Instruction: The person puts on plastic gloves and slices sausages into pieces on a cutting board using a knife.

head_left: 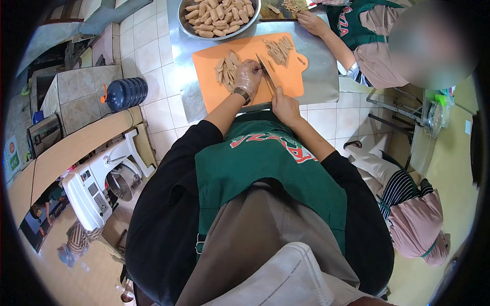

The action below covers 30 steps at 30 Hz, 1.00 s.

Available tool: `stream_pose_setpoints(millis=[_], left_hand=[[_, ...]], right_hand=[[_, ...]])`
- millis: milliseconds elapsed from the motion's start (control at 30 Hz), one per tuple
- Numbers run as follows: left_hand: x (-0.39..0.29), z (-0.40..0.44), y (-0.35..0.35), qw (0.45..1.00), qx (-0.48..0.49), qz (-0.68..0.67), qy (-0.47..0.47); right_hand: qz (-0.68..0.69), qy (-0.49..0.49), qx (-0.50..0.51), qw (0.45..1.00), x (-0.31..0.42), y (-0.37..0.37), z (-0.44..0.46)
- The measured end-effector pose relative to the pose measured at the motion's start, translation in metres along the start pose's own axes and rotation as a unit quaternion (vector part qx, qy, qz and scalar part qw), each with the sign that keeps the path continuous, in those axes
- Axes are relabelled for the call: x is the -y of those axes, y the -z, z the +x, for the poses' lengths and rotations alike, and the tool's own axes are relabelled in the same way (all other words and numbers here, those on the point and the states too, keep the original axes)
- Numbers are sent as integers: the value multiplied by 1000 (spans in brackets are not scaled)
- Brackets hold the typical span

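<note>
My right hand [286, 107] is closed round the handle of a knife [267, 74], its blade pointing away from me over an orange cutting board [206, 51]. Beside the blade, my left hand [247, 78], in a clear plastic glove, has its fingers curled down against the board; what they hold is hidden. Left of this hand lies a pile of pale brown sausage-like pieces [225, 70]. Thin cut strips [278, 51] of the same colour are heaped on the board's far right part.
A metal bowl [180, 23] full of sausage-like pieces stands behind the board on the steel table [178, 66]. At the far right, a co-worker's hand [312, 23] is at a dark board with chopped bits. A blue water jug [127, 94] lies on the left.
</note>
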<state>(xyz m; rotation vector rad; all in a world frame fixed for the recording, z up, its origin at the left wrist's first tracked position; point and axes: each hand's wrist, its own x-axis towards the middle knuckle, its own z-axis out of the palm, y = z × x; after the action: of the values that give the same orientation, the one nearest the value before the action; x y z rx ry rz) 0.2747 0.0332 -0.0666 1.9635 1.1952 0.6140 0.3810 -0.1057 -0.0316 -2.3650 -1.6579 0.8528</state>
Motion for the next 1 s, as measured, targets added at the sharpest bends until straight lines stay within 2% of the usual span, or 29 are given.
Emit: stream_pose_setpoints(millis=[100,200,267,400,500,600,700,767,900,967,1000], left_hand=[[0,0,0,1000,-2,-7,11],[2,1,-2,1000,-13,18,-18],[1,1,-3,1000,3,-1,15],[-2,1,-1,1000,7,4,7],[-5,-1,-3,1000,-20,13,7],[-8,1,-1,999,-3,-8,37],[-7,3,-3,1000,-20,12,2],[-10,5,-1,999,0,-11,38],[-14,16,16,997,-12,-58,40],[-8,24,37,994,-23,96,-54],[-9,23,52,991,-5,123,-45]], right_hand=[[3,4,-1,1000,1,-4,1],[-4,4,-16,1000,1,-12,11],[-10,10,-20,1000,4,-14,20],[-5,21,-25,999,-2,-10,8],[-15,-12,13,1000,-14,-6,-11],[-42,7,9,999,-21,5,-7],[-66,44,-41,996,-32,11,24],[-76,47,-58,994,-36,12,37],[-60,35,-79,994,-25,21,19],[-45,75,-57,995,-19,18,3],[-50,84,-33,995,-15,16,-2]])
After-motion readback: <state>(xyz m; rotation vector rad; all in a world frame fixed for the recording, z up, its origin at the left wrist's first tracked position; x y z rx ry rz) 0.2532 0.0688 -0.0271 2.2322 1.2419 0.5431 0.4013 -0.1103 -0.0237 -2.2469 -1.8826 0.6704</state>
